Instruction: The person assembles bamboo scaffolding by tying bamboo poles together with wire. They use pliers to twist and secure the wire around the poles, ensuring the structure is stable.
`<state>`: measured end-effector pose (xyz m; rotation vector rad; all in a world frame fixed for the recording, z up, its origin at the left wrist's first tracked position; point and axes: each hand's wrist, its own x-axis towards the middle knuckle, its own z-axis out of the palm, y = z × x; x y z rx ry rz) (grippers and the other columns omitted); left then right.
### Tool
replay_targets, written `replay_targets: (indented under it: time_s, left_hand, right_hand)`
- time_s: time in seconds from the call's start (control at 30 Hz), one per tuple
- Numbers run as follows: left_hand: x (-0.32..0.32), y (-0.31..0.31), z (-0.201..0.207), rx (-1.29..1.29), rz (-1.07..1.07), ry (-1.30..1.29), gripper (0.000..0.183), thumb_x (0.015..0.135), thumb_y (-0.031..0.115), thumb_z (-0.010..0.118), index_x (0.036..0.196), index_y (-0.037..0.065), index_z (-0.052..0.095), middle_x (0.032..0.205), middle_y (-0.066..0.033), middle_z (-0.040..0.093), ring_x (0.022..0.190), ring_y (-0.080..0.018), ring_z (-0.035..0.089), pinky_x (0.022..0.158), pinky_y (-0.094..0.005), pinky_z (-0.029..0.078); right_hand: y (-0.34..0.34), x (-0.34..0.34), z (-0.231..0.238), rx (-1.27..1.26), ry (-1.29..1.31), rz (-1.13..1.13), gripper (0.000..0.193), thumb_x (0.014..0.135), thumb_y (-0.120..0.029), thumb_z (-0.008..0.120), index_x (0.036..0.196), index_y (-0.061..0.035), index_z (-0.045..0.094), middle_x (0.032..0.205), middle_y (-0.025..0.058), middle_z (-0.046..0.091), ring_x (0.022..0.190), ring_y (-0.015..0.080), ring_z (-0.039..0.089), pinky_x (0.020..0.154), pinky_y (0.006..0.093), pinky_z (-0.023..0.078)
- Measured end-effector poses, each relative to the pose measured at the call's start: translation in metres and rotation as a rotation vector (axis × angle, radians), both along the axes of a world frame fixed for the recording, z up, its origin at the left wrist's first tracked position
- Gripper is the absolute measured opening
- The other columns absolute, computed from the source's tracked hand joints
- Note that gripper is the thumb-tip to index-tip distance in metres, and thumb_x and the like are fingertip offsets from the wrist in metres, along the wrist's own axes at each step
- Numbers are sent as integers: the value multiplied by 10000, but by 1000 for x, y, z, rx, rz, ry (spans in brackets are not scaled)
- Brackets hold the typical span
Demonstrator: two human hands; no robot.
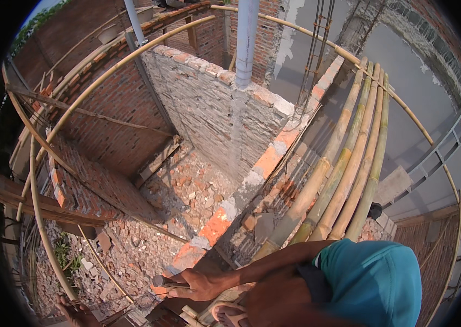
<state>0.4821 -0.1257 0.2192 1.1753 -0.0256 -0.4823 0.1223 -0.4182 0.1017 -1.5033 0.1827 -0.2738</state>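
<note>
My right hand (200, 284) is closed around a short hand tool (159, 280) with a round dark end, held close to the top of a brick wall (215, 223). Its exact kind is hard to make out. At the lower left edge, my left hand (77, 313) shows only in part, palm up with fingers apart. Thin dark strands, perhaps wire, run between the two hands, and I cannot tell whether the left fingers touch them. A sandalled foot (230, 315) rests below my right hand, beside my knee in teal shorts (375, 278).
Several bamboo poles (345, 158) lie side by side at the right. Curved bamboo rails (127, 60) cross the left. A grey pipe (246, 43) rises from the rough wall. Brick rubble (192, 180) covers the ground below. A metal ladder (440, 158) leans at the far right.
</note>
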Motion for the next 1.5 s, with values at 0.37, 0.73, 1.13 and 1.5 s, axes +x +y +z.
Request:
replay_targets:
  time_s: [0.37, 0.73, 1.13, 1.5]
  left_hand:
    - [-1, 1, 25, -38, 100, -94, 320, 1115, 214, 398, 1320, 1, 518, 1039, -64, 402, 911, -190, 356, 770, -351, 322]
    - [37, 47, 5, -470, 166, 139, 220, 1139, 220, 386, 1049, 46, 485, 677, 45, 260, 532, -73, 188, 427, -248, 192]
    - [-34, -26, 56, -581, 0, -37, 261, 1119, 199, 448, 1188, -19, 576, 695, 29, 307, 561, -82, 268, 478, -249, 296]
    - [-23, 17, 31, -410, 322, 133, 230, 1120, 220, 452, 1115, 29, 580, 664, 33, 295, 525, -89, 253, 445, -250, 285]
  right_hand:
    - [18, 8, -11, 34, 111, 193, 555, 1030, -510, 585, 1180, 21, 640, 762, 151, 589, 704, 261, 552, 653, 425, 463]
    - [31, -4, 11, -23, -472, 440, 440, 721, 64, 667, 1157, 9, 635, 799, 231, 656, 725, 414, 621, 655, 434, 474]
    - [15, 8, -31, 40, 504, 279, 409, 992, -389, 633, 1018, 18, 663, 760, 126, 613, 739, 216, 598, 688, 428, 488]
    - [1, 7, -27, 982, 75, 165, 362, 1038, -387, 617, 985, -30, 635, 724, -16, 511, 691, 60, 514, 642, 295, 483]
